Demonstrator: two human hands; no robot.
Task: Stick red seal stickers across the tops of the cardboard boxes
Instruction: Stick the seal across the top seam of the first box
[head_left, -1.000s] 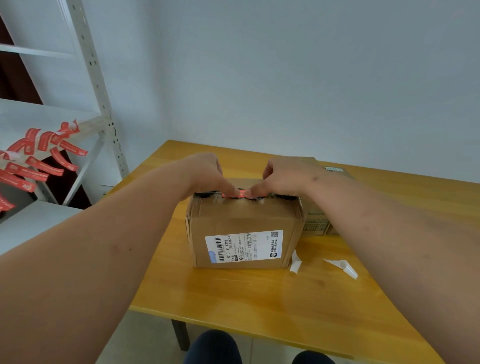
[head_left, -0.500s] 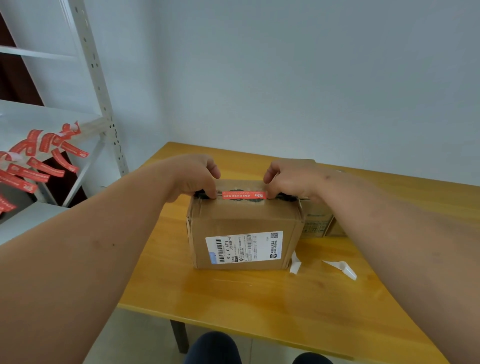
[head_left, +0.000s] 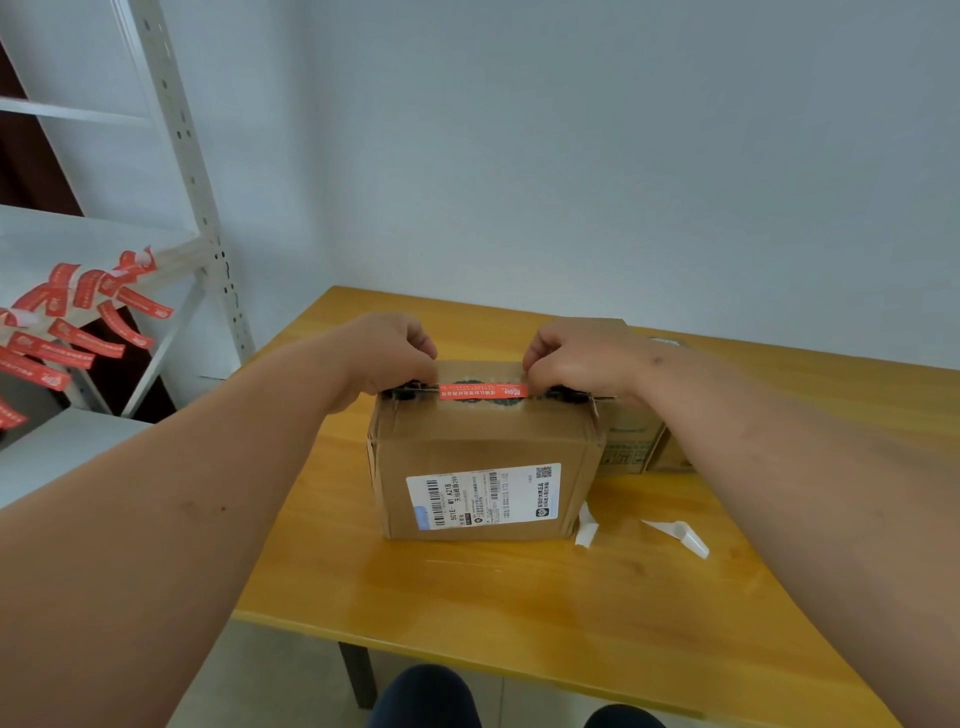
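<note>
Yellow table (head_left: 519, 597), cardboard box (head_left: 483, 457), red seal sticker (head_left: 483, 392) across top

You have two curled white paper strips, probably peeled backings, on the yellow wooden table (head_left: 519, 597), one strip (head_left: 585, 526) just right of the box and the other strip (head_left: 680, 538) farther right, with a white metal shelving rack (head_left: 202, 218) at left against the pale wall (head_left: 571, 156).

Boxes (head_left: 483, 467), paper scraps (head_left: 680, 538) on table (head_left: 467, 597)
</note>
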